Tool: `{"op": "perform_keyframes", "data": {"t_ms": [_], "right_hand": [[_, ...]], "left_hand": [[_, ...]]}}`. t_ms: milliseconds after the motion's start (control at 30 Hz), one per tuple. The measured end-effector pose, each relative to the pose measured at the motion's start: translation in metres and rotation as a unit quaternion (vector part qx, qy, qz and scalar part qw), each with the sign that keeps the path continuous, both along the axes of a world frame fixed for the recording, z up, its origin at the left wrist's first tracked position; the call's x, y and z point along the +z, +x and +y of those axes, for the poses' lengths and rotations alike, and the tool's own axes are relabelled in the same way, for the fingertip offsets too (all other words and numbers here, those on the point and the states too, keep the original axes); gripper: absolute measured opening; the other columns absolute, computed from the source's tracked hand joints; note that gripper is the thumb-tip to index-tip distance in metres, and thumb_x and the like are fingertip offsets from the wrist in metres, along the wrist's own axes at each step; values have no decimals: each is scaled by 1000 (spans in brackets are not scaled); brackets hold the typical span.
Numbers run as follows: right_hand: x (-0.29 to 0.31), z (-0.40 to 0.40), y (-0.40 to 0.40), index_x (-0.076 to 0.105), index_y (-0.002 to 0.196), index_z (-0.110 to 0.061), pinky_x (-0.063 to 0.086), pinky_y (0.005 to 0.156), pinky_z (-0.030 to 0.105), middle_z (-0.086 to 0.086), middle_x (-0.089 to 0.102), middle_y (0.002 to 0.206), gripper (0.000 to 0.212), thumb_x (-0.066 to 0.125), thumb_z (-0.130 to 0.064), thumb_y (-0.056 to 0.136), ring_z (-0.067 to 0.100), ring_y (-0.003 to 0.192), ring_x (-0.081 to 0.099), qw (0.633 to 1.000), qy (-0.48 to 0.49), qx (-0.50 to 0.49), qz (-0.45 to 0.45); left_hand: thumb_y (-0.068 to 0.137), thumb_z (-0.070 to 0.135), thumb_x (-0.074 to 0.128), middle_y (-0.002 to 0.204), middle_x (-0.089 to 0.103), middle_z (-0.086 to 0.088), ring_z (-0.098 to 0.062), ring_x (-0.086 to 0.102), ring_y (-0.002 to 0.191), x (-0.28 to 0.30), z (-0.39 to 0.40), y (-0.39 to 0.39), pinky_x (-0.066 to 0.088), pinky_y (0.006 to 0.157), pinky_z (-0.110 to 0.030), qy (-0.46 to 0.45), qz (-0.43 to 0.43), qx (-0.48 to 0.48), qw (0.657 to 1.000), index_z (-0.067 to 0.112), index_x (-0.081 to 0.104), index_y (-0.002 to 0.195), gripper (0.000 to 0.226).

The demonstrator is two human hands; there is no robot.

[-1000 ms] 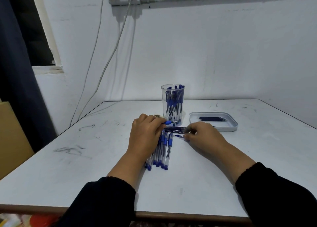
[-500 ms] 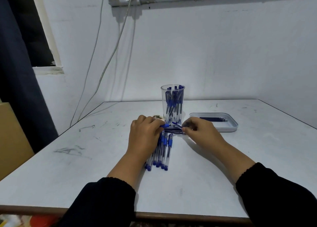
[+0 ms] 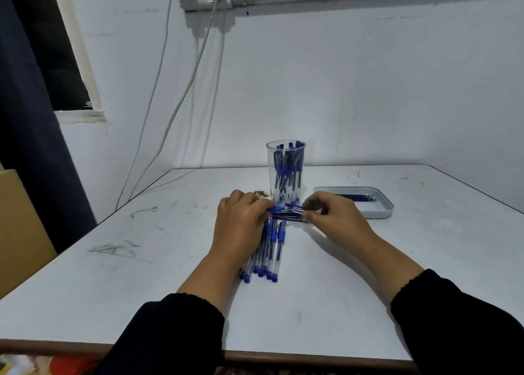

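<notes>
Your left hand and right hand meet, both pinching a pen just before the cup: a row of pens lies on the table, many seemingly wait in the cup.

Plain workroom (bare wall, scuffed table, exposed cable).

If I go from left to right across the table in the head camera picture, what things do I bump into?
Left hand → clear cup full of pens → right hand → grey tray. Both hands pinch one pen between them.
</notes>
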State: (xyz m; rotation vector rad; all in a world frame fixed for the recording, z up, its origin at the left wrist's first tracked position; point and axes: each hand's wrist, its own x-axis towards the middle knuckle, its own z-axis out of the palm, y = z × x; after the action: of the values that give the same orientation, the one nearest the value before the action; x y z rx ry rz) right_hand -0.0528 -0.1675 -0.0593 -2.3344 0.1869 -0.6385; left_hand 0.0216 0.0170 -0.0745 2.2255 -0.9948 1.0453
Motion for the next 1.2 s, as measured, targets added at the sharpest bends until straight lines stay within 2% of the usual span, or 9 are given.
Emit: {"op": "perform_keyframes", "data": {"t_ms": [267, 533, 667, 733, 833, 933, 1100, 1200], "right_hand": [[3, 0, -3, 64, 90, -31, 39, 63, 23, -15, 65, 90, 6, 67, -26, 88, 9, 79, 57, 1000, -1, -16, -14], [2, 1, -3, 65, 88, -32, 39, 61, 24, -14, 64, 87, 8, 68, -24, 87, 7, 74, 55, 1000, -7, -8, -9], [3, 3, 0, 67, 91, -30, 48, 73, 30, -9, 66, 86, 19, 72, -14, 84, 11, 75, 58, 996, 81, 40, -1], [4, 4, 1, 69, 93, -26, 46, 71, 24, -8, 69, 84, 18, 71, -10, 84, 10, 75, 61, 990, 129, 61, 3], [5, 4, 0, 71, 95, -21, 45, 66, 17, -6, 71, 80, 15, 68, -8, 86, 4, 72, 65, 980, 180, 81, 3], [5, 4, 0, 71, 98, -16, 50, 60, 19, 0, 71, 76, 17, 66, -4, 87, 8, 68, 67, 975, 204, 89, -1], [5, 4, 0, 72, 99, -7, 54, 63, 19, 8, 70, 72, 21, 66, 6, 84, 11, 63, 66, 959, 263, 104, -23], [6, 5, -1, 72, 93, -9, 54, 64, 20, 10, 70, 70, 21, 66, 8, 82, 15, 63, 65, 951, 285, 115, -29]], "left_hand": [[76, 8, 76, 83, 67, 1, -27, 56, 81, -1, 0, 0, 37, 72, -37, 1, -5, -13, 1000, 18, 72, 95, 21], [76, 9, 76, 82, 67, 1, -28, 56, 80, -1, -1, 1, 38, 71, -38, -3, -1, -16, 1000, 18, 72, 94, 20], [84, 15, 70, 91, 68, 4, -23, 56, 89, 2, -2, -3, 32, 81, -36, 13, 18, -21, 1000, 19, 70, 103, 20], [88, 21, 64, 93, 66, 8, -18, 53, 92, 5, -2, -5, 26, 86, -32, -7, 52, -15, 999, 21, 67, 105, 17], [88, 24, 65, 88, 65, 12, -17, 52, 85, 4, -2, -5, 21, 80, -29, -16, 40, -5, 999, 24, 67, 96, 8], [88, 25, 64, 85, 64, 12, -17, 50, 81, 3, -2, -3, 19, 77, -28, -11, 33, 7, 999, 25, 67, 94, 6], [90, 27, 61, 76, 62, 12, -13, 50, 74, 6, -6, -8, 18, 76, -26, -34, 46, 3, 998, 25, 68, 89, 7], [90, 27, 62, 73, 61, 12, -12, 50, 72, 7, -7, -10, 17, 74, -25, -41, 40, 3, 998, 25, 68, 87, 6]]}}
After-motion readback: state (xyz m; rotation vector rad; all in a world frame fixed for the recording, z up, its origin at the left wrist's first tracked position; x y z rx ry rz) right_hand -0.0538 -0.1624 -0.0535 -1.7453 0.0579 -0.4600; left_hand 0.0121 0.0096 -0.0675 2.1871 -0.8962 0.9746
